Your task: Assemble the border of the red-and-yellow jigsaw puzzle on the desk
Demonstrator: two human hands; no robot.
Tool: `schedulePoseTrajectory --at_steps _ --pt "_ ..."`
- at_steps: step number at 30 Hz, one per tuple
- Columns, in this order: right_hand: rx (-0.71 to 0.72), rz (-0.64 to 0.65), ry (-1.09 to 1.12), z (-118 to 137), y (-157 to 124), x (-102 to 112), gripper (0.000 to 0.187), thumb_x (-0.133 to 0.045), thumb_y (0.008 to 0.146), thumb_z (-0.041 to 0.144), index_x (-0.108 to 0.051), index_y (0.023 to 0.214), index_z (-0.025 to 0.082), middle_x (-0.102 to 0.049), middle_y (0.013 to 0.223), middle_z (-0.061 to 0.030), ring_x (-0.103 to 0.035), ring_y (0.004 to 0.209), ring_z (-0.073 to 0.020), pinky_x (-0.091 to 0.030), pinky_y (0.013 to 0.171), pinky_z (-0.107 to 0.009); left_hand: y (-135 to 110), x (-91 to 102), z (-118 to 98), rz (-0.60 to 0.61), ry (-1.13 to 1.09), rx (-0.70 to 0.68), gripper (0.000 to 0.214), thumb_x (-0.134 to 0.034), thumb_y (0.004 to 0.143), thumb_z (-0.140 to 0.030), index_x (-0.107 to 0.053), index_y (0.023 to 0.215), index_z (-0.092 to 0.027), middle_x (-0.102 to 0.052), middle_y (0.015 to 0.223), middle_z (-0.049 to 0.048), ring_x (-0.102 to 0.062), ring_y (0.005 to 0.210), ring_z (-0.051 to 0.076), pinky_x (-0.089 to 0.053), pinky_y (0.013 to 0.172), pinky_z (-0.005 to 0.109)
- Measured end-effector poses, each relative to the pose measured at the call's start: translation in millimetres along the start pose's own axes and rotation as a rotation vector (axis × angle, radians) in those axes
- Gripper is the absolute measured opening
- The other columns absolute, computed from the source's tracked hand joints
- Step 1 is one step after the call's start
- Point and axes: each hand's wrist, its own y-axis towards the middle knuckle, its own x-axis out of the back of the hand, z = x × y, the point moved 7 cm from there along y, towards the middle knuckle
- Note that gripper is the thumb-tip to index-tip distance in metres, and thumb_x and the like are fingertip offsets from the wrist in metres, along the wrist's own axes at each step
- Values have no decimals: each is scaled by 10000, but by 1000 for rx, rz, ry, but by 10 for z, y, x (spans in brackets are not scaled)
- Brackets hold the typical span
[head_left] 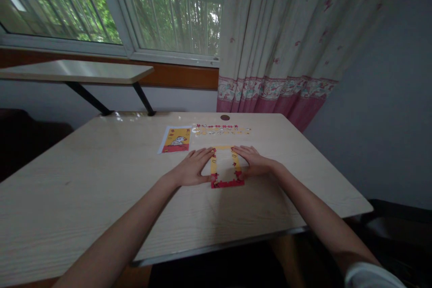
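A rectangular jigsaw puzzle border (227, 183), yellow at the top and red at the bottom, lies flat on the table with bare tabletop inside it. My left hand (193, 168) rests along its left side, fingers stretched toward the upper corner and thumb at the lower one. Along the right side lies my right hand (254, 162), its fingers extended at the upper corner and its thumb low on the edge. Both hands are open and touch the border without gripping it. Behind it, loose puzzle pieces (221, 130) are laid out in rows, too small to make out singly.
Left of the loose pieces lies a reference picture (177, 139) of a white cartoon animal on yellow and red. A dark round disc (225, 117) sits at the table's (101, 189) back edge. A raised shelf (77, 72) stands at the back left, and a curtain (270, 54) hangs behind.
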Motion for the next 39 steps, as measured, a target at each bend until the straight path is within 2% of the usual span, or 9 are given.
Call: schedulePoseTrajectory --at_steps 19,23,25,28,31,35,39 --pt "25 -17 11 -30 0 -14 1035 -661 630 605 -144 1453 249 -131 1517 -84 -80 1388 -309 7 1104 -541 -2 12 -7 7 20 2 856 -417 758 -718 -260 1410 -185 -284 1464 137 -286 1314 344 -254 1043 495" --pt "40 -25 34 -56 11 9 951 -659 668 563 -202 1440 249 -177 1506 -91 -125 1384 -291 -45 1110 -527 -10 0 7 -1 19 3 858 -424 754 -720 -263 1409 -190 -276 1469 131 -291 1312 344 -259 1044 487" --pt "65 -90 64 -94 31 81 843 -637 715 520 -281 1415 213 -248 1482 -113 -208 1366 -262 -141 1114 -473 -12 -4 9 -5 18 -2 859 -421 754 -723 -264 1408 -188 -266 1472 134 -288 1314 342 -257 1046 486" --pt "80 -304 112 -225 67 298 618 -576 790 434 -444 1314 133 -421 1369 -153 -393 1263 -224 -295 1064 -390 -15 -7 6 1 15 -7 859 -410 763 -720 -253 1412 -180 -258 1474 140 -278 1320 341 -251 1050 492" --pt "-13 -459 113 -461 120 488 462 -556 807 344 -548 1196 94 -539 1226 -165 -518 1115 -220 -401 971 -374 -19 -6 2 17 14 -3 865 -408 768 -716 -236 1418 -172 -246 1478 143 -267 1325 342 -243 1055 501" --pt "-146 -504 13 -747 209 609 378 -560 797 257 -587 1146 112 -584 1147 -150 -545 1059 -225 -432 915 -376 -23 8 -10 8 -3 -6 859 -413 772 -708 -236 1419 -170 -262 1469 157 -269 1325 338 -238 1057 504" --pt "-209 -548 -72 -894 279 674 330 -520 815 220 -612 1113 112 -595 1116 -144 -541 1053 -217 -411 931 -358 -25 14 -20 3 -11 -5 838 -407 783 -700 -243 1414 -175 -272 1464 164 -273 1326 330 -234 1060 505"
